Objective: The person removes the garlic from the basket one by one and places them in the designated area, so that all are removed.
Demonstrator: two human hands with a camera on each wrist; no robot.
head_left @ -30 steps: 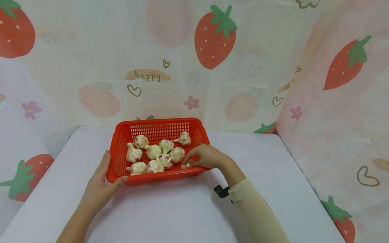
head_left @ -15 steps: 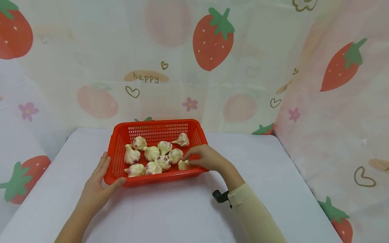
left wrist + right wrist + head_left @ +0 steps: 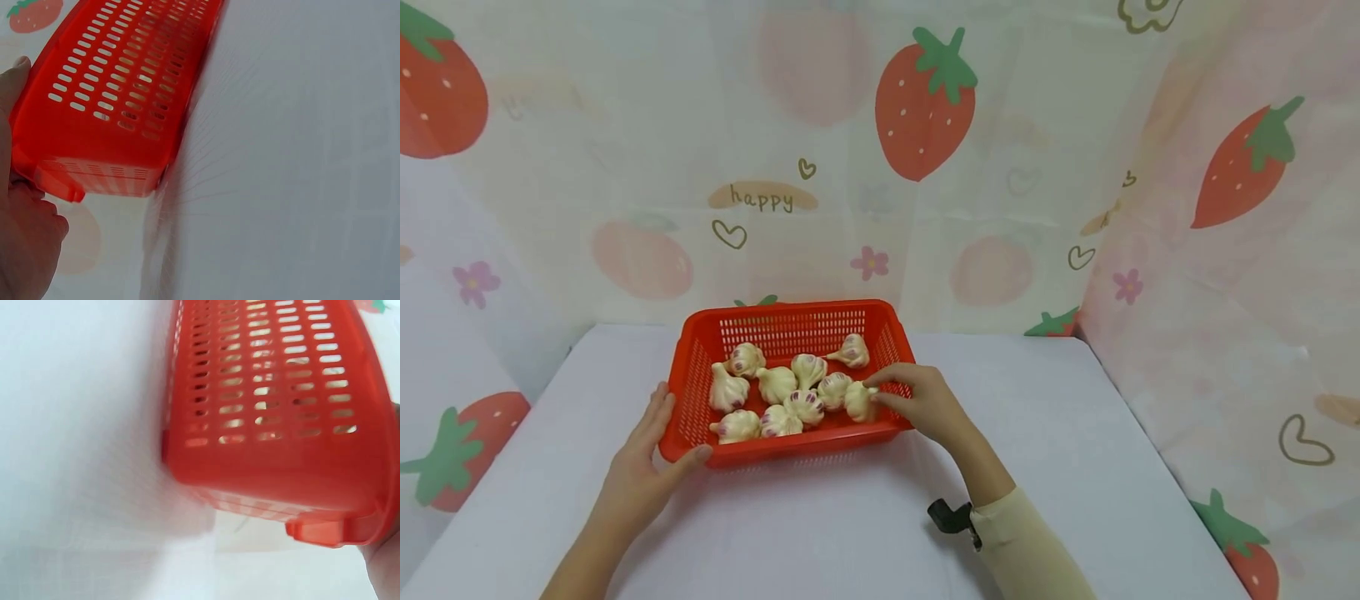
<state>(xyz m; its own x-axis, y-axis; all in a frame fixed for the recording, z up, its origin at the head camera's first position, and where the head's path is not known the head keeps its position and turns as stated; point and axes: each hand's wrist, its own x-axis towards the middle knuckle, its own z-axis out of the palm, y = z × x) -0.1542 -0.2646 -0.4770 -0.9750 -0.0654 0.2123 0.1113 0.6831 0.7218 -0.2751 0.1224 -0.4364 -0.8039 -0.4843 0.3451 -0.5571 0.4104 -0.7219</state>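
White table (image 3: 820,533), red basket (image 3: 805,452), long axis sideways, pinched garlic (image 3: 857,403), stem rightward

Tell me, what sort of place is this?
Probably a staged tabletop corner rather than a working kitchen: a strawberry-print sheet hangs behind and beside a white-covered table, on which stands a red basket of garlic bulbs.
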